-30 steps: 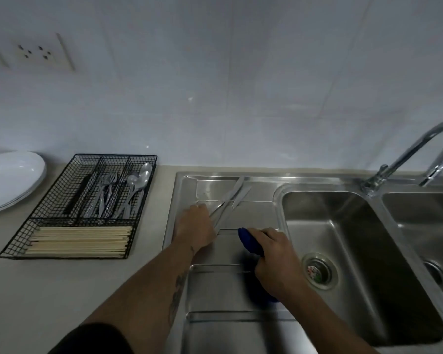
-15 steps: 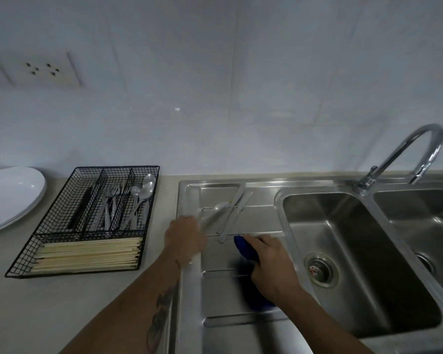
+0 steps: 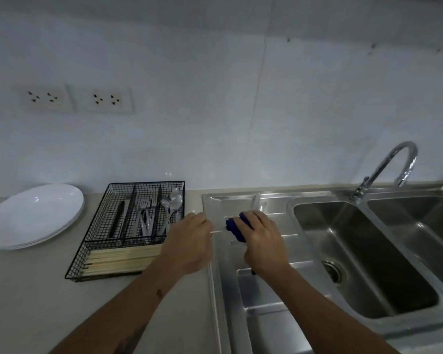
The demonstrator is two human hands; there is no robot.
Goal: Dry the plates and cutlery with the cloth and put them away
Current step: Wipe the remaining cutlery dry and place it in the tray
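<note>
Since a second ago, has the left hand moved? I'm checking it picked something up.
Yes. The left hand left the drainboard and moved left toward the wire cutlery tray.

Brushed stainless steel all across the sink (image 3: 304,310), dull sheen on the ribbed drainboard, brighter glints along the basin rims. The tap (image 3: 391,164) is polished chrome, mirror-shiny on its curve. In the right hand (image 3: 264,241), a deep blue cloth (image 3: 234,227), soft and matt, bunched around a thin bright metal piece, too blurred to name. The cutlery tray (image 3: 97,241) is black wire mesh, matt-coated. Inside it, gleaming metal forks (image 3: 146,213) and spoons (image 3: 173,203), plus pale, unvarnished-looking wooden chopsticks (image 3: 120,259). The white plates (image 3: 33,215) are glossy and smooth. The surface (image 3: 31,297) is beige, flat matt. The wall tiles (image 3: 215,111) are pale with a faint satin shine.
</note>
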